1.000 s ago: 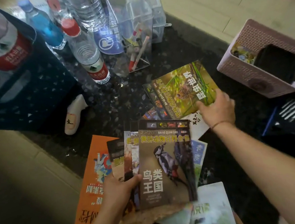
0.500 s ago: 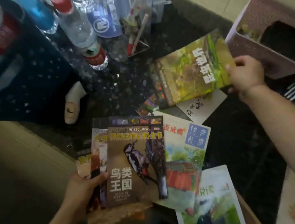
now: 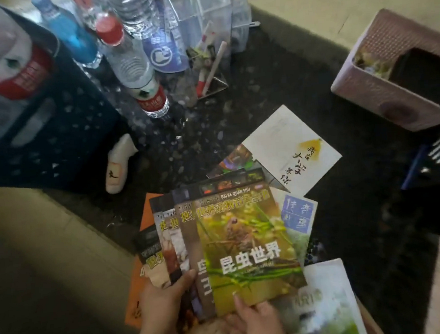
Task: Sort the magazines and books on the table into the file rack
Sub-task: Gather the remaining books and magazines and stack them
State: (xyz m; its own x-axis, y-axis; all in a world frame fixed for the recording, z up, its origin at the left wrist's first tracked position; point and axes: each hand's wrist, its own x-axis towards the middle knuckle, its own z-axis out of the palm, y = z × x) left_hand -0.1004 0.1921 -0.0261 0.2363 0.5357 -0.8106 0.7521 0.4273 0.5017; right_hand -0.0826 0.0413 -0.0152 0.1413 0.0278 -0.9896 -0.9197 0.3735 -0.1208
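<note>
My left hand (image 3: pixel 162 304) grips a fanned stack of animal encyclopedia books (image 3: pixel 178 249) near the table's front edge. On top of that stack lies the green insect book (image 3: pixel 249 246), and my right hand (image 3: pixel 254 322) pinches its lower edge, thumb on the cover. More books lie flat on the dark table: a white one with yellow and black writing (image 3: pixel 288 148), one with a blue label (image 3: pixel 297 213), an orange one (image 3: pixel 136 292) under the stack, and a white and green one (image 3: pixel 327 306) at the bottom right. A dark blue file rack (image 3: pixel 421 161) shows partly at the right edge.
Several water bottles (image 3: pixel 132 65) stand at the back left beside a dark blue crate (image 3: pixel 53 143). A clear acrylic holder (image 3: pixel 203 36) with pens is behind them. A pink woven basket (image 3: pixel 381 93) sits at the right. A small white object (image 3: pixel 118 164) lies near the crate.
My right hand lifted the green insect book from the middle of the table and brought it onto the stack in my left hand, covering the bird book.
</note>
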